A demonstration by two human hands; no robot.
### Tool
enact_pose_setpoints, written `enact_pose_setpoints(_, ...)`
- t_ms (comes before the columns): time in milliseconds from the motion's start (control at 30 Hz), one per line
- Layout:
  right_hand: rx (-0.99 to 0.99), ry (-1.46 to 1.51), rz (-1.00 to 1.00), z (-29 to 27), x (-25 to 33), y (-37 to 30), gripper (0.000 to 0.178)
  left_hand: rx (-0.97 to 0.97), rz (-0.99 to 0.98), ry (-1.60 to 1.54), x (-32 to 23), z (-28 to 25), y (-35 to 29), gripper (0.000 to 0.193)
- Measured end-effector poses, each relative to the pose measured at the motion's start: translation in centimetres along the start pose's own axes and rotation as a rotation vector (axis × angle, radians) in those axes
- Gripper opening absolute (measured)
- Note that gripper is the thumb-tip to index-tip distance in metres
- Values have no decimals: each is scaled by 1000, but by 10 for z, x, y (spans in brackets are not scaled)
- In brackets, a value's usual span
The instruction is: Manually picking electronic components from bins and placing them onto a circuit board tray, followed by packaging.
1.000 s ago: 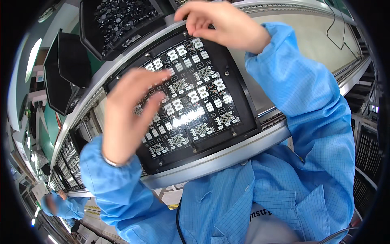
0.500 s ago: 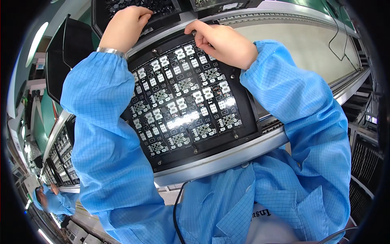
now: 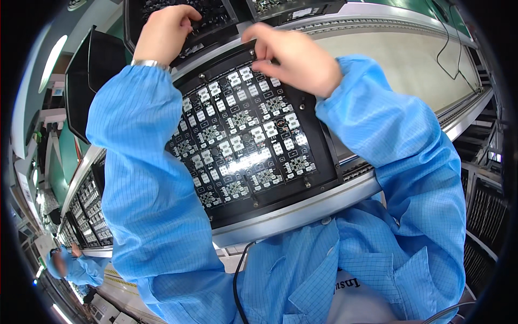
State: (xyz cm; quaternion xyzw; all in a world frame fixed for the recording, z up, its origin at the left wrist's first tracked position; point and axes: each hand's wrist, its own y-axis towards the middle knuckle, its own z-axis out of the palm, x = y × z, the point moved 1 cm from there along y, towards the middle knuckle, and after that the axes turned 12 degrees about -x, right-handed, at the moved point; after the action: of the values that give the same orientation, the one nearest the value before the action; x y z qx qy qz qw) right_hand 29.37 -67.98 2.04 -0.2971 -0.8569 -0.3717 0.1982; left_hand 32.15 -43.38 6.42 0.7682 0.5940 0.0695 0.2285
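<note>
Here the left hand [image 3: 166, 33] curls over the black bin [image 3: 221, 29], eleven o'clock from the central circuit panel [image 3: 241, 121]; the right hand [image 3: 299, 62] bends at one o'clock. I cannot tell either's grip.

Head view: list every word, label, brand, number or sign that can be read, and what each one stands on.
Grey garment under the blue coat: a few large dark letters show, partly covered; not copied out here.
Circuit board panel: fine white print, too small to read.
Right-hand black bin at the top: a small white label on its front, too small to read.
</note>
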Motion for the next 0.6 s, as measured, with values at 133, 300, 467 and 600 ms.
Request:
enact_pose_setpoints(133,-258,208,145,-44,6,32,26,-235,-184,-212,-17,-31,-22,20)
enact_pose_setpoints(300,-138,-52,221,-63,-52,71,19,-10,-557,-1120,-80,-22,-44,25)
enact_pose_setpoints(467,144,-327,186,-47,-86,92,21,162,-788,-1254,-87,5,-66,30)
enact_pose_setpoints(600,96,-308,91,-59,-75,90,18,145,-741,-1184,-93,11,-68,30)
